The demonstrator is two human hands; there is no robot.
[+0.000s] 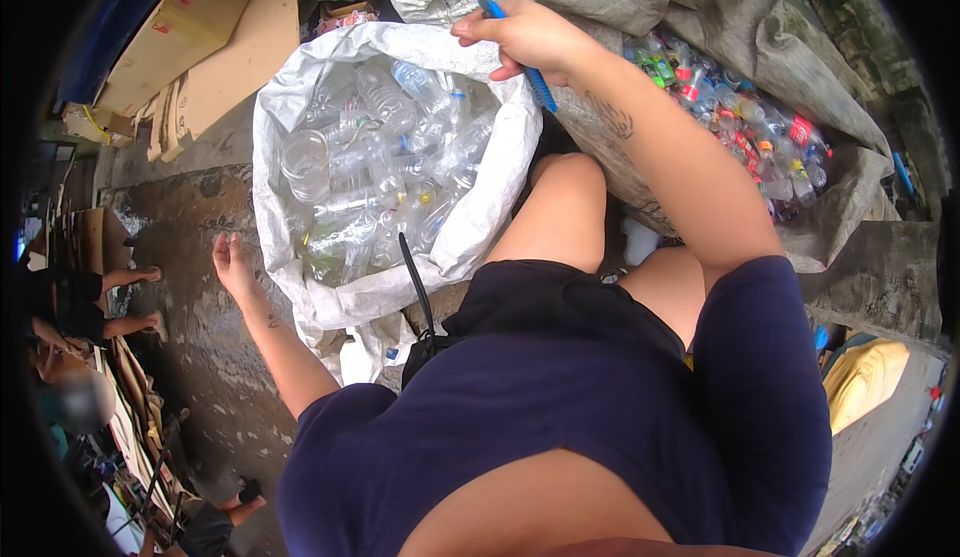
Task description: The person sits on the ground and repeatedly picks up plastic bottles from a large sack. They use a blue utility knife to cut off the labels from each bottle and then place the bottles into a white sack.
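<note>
My right hand (520, 42) grips a blue-handled knife (540, 85) above the upper right rim of a white woven sack (308, 292), with the blade pointing up and away. The sack is rolled open and full of clear plastic bottles (370, 172). My left hand (232, 262) hangs in the air left of the sack, empty, its fingers loosely bent and apart. A black strap (417, 282) lies over the sack's near side.
A larger grey sack (840, 192) holds colored-cap bottles (735, 117) at the right. Flattened cardboard (215, 57) lies at upper left on the wet concrete floor (195, 317). Other people (80, 302) sit at the far left beside more cardboard. A yellow object (865, 382) is at lower right.
</note>
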